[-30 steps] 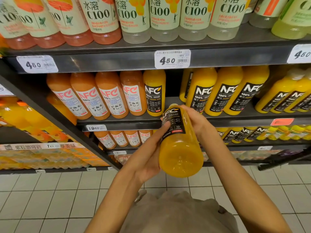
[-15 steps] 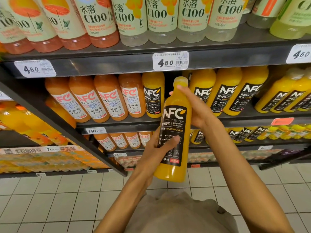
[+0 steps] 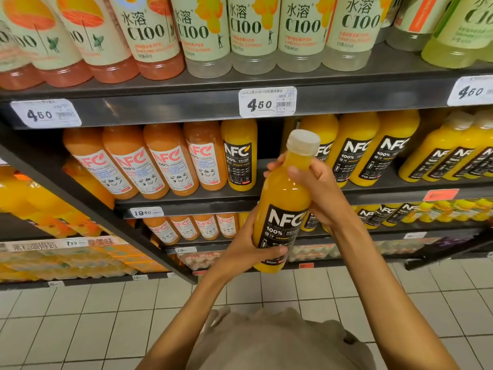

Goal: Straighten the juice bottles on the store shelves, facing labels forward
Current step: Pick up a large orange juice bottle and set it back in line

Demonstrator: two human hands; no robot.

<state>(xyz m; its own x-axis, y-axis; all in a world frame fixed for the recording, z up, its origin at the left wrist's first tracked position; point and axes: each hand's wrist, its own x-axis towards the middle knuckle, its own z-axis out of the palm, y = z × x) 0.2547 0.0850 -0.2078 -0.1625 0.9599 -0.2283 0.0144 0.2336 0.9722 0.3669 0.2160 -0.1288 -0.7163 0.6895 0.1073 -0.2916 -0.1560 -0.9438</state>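
- A shop aisle with dark metal shelves (image 3: 373,100) of bottled drinks and a pale tiled floor (image 3: 80,329) below, seen from a camera worn on the person's head.
- Held in front of the shelves, in both hands, is an orange juice bottle (image 3: 285,201), nearly upright, its top leaning slightly right.
- The bottle is clear plastic filled with opaque yellow-orange juice and has a whitish screw cap (image 3: 304,141). A black label wraps its lower half, with large white "NFC" lettering, "100%" and smaller print beneath. The label faces the camera.
- The left hand (image 3: 245,252) grasps the lower part of the bottle from the left, thumb lying across the bottom of the label.
- The right hand (image 3: 320,193) grasps the shoulder and neck from the right, fingers curled around the far side, just under the cap.
- Behind the right hand, a row of matching yellow NFC bottles (image 3: 354,150) stands on the middle shelf, black labels mostly forward.
- Above and left of the left hand, one more yellow NFC bottle stands beside darker orange bottles with white labels (image 3: 165,161).
- Above both hands, the top shelf carries C100 bottles (image 3: 253,30) with pale labels.
- White price tags (image 3: 267,102) reading 4.50 are clipped to the shelf edge above the hands.
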